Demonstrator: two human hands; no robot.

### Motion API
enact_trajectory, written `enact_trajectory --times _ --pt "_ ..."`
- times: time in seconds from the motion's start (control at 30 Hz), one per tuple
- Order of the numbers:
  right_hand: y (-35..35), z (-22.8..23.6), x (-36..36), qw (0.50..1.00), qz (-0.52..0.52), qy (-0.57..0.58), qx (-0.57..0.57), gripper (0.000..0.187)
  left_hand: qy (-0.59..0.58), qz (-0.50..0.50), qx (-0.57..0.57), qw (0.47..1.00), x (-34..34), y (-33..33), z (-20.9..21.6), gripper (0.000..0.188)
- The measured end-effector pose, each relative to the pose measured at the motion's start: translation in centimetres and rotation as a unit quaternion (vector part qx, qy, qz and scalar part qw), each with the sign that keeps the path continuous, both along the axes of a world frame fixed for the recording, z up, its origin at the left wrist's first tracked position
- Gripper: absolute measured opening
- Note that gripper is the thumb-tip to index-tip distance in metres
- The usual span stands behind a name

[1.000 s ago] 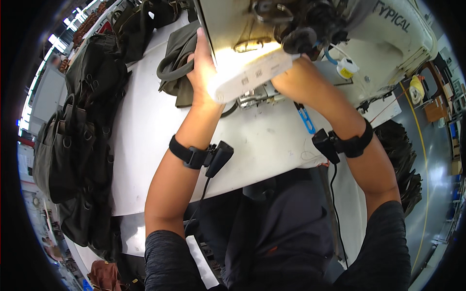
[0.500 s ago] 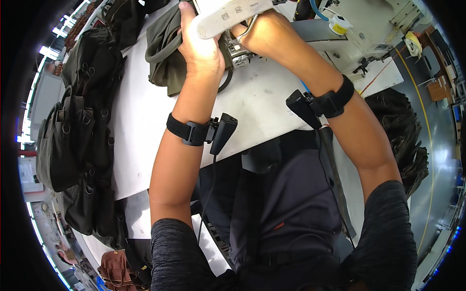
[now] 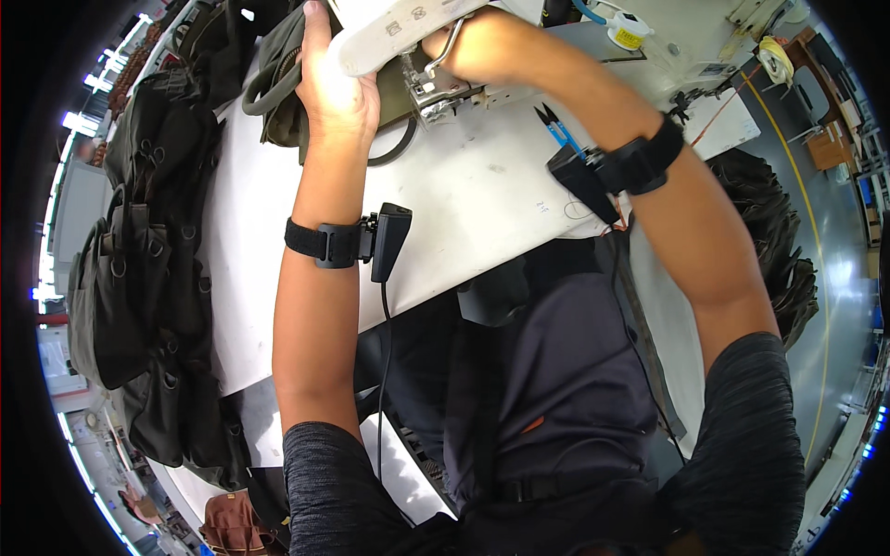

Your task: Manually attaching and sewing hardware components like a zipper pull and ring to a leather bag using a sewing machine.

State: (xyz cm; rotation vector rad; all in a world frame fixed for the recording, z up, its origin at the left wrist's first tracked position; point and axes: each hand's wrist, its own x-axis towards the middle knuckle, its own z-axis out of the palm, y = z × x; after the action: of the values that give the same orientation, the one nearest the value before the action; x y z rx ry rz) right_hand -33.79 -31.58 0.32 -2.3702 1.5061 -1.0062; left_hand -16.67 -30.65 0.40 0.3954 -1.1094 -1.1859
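Note:
An olive-green fabric bag [image 3: 287, 120] with a rolled handle and a zipper lies by the pale head of a sewing machine [image 3: 399, 37]. My left hand [image 3: 338, 97] is against the bag, palm side showing and thumb stretched out along it. The machine head covers its other fingers, so their grip is hidden. My right hand [image 3: 482, 46] is bent in behind the curved metal lever [image 3: 447, 48], close to the presser foot area [image 3: 431, 93]. Its fingers look curled, and whatever they hold is hidden. Blue-handled thread snips [image 3: 560, 128] lie on the table beside my right wrist.
Dark bags [image 3: 139, 278] hang or lie piled along the left table edge. A small white bottle with a yellow label [image 3: 629, 32] stands on the machine. More dark fabric [image 3: 765, 241] is heaped at right. A brown bag [image 3: 241, 528] sits at lower left.
The view has shifted, so machine, bag and left arm appear farther left. My right forearm has swung outward from the table, uncovering the blue snips. Both hands stay at the machine.

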Motion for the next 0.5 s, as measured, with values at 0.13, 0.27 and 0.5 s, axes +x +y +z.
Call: enact_trajectory --times 0.13,0.27,0.5 --pt "-1.3 0.2 -1.2 0.996 0.092 -0.012 0.017 0.021 0.003 0.009 0.013 1.0 0.0 0.6 0.2 0.045" --pt "-0.6 0.8 -1.8 0.982 0.141 0.012 -0.121 0.019 -0.005 0.014 0.025 1.0 -0.1 1.2 0.3 0.046" --pt "0.4 1.2 -4.4 0.971 0.234 0.044 0.008 0.028 0.088 0.056 0.1 0.989 -1.8 3.4 1.2 0.052"
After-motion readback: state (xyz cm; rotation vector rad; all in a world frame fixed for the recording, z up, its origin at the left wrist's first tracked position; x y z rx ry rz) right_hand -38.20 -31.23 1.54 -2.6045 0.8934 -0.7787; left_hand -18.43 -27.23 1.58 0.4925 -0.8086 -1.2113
